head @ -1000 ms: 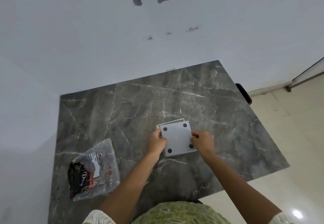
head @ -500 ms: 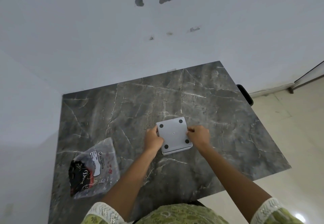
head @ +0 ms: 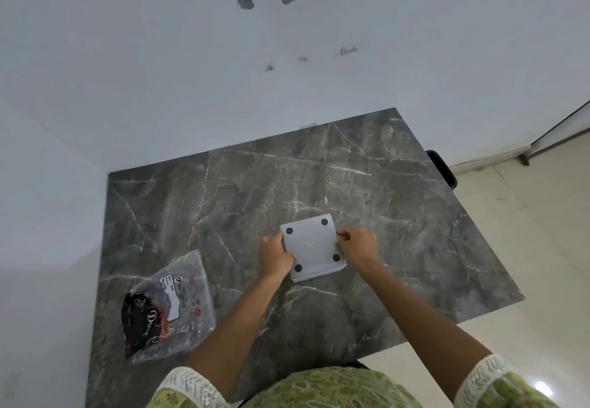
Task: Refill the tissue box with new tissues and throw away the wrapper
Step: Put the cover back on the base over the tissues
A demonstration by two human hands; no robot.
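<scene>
A square white tissue box lies upside down on the dark marble table, its flat base with black rubber feet facing up. My left hand grips its left side and my right hand grips its right side. A clear plastic wrapper with black and red print and a white label lies flat near the table's front left corner, apart from both hands. No loose tissues are visible.
The table stands against a white wall at the back and left. A black object pokes out past the table's right edge. Light tiled floor lies to the right.
The base plate, earlier offset from the box with a rim showing behind it, now sits square on the box. Both hands stayed at its sides and shifted slightly away from me.
</scene>
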